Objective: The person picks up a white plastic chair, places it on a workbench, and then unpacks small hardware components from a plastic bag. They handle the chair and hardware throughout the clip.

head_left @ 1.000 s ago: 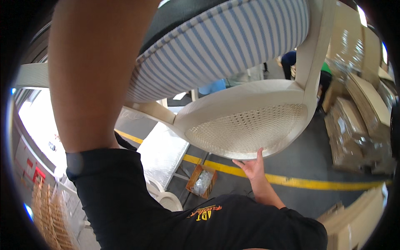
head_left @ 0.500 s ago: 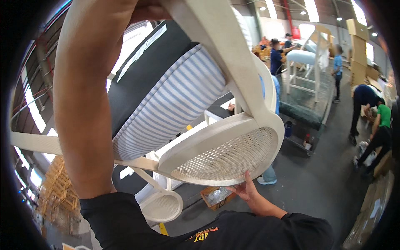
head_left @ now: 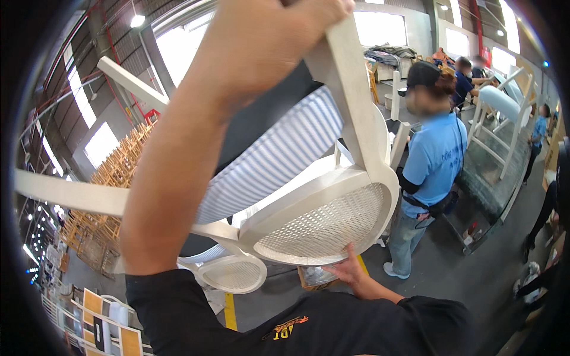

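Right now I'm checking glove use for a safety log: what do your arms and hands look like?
The left hand and right hand are both ungloved, with no watch or bracelet showing. The forearms are bare below the short, plain sleeves of a black T-shirt, which has yellow and orange lettering on its front.

Grey floor (head_left: 427, 276) below me: yellow stripe (head_left: 230, 311) near left, box (head_left: 307, 279) near centre, co-worker (head_left: 436, 154) standing right of it. Farther right I see a dark table (head_left: 484, 199), pale chair (head_left: 497, 98) upright on it.
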{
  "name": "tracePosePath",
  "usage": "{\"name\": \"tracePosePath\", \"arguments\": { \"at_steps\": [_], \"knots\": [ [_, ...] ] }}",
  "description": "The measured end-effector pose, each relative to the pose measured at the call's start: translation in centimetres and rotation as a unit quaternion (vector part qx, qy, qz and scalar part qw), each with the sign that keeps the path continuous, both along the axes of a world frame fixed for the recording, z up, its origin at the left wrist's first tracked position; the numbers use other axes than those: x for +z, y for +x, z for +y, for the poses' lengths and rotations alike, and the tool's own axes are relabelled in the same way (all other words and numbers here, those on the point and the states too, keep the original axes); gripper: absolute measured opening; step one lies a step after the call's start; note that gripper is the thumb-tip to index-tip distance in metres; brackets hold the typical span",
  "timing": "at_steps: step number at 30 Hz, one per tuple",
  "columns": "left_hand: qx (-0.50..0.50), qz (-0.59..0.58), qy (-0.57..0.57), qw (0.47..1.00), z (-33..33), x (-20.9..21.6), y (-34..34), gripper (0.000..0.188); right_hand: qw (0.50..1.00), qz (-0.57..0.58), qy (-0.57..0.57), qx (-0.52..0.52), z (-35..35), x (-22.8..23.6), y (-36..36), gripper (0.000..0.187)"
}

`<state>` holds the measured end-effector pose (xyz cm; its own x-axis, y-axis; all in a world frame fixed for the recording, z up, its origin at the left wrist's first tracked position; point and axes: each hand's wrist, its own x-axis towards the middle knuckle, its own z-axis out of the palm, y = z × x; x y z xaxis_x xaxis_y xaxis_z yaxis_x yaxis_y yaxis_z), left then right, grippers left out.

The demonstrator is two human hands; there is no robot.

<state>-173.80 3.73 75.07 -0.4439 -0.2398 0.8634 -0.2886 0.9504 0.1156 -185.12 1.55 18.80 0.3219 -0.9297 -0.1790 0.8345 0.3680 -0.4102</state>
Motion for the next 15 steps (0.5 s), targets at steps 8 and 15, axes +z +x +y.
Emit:
{"name": "tracePosePath", "arguments": {
  "at_steps": [8, 15],
  "knots": [
    [-0.020, 0.011, 0.104, 0.994, -17.3, -4.7, -1.9, 0.069, 0.997, -0.016, 0.062, 0.044, -6.4, -4.7, -0.4, 0.093],
    [0.049, -0.026, 0.234, 0.971, -25.4, -9.8, -4.5, 0.068, 0.987, -0.020, 0.124, 0.099, -8.3, -8.2, 0.0, 0.092]
  ]
}}
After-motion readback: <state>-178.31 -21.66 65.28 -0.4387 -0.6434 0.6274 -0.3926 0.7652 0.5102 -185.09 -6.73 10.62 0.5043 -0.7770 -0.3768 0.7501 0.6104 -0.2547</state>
